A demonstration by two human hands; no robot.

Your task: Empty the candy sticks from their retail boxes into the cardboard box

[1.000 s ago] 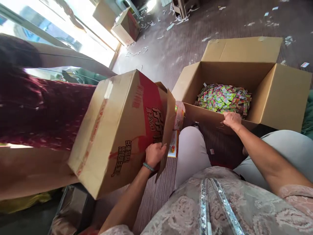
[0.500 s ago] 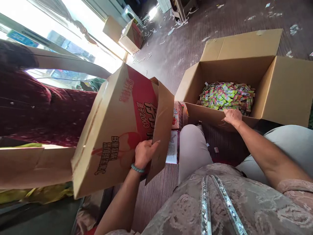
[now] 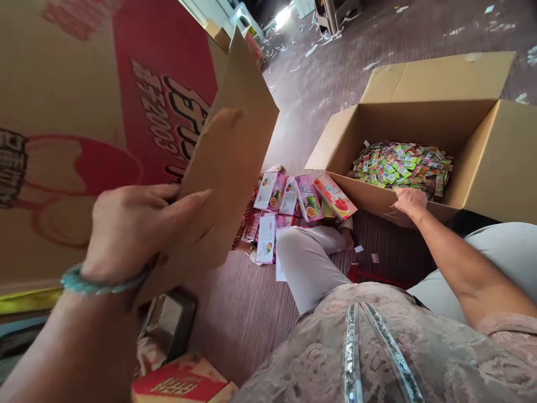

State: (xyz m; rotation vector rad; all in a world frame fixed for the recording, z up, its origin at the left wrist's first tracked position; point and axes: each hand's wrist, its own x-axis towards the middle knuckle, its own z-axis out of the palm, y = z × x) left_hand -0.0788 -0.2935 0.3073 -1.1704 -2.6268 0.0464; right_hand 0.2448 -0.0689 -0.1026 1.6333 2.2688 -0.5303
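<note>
My left hand (image 3: 130,232), with a turquoise bead bracelet at the wrist, grips the flap edge of a large red-and-tan printed carton (image 3: 168,73), raised and tilted at the left. My right hand (image 3: 411,201) is closed on the near rim of an open cardboard box (image 3: 428,120). Many small green and pink packets (image 3: 403,165) lie in that box. Between the two cartons, several purple and white boxes (image 3: 308,197) and a red fruit-printed box (image 3: 334,196) lie on the floor by my knee.
Another red-and-tan box (image 3: 184,380) sits at the bottom left. Paper scraps (image 3: 311,50) litter the patterned floor (image 3: 251,313). A pale stool (image 3: 243,17) stands at the far top. Small labels (image 3: 375,258) lie between my legs.
The printed carton in my left hand has moved left, up and closer to the camera, uncovering the purple boxes. My right hand stays on the box rim. The other person's sleeve is out of sight.
</note>
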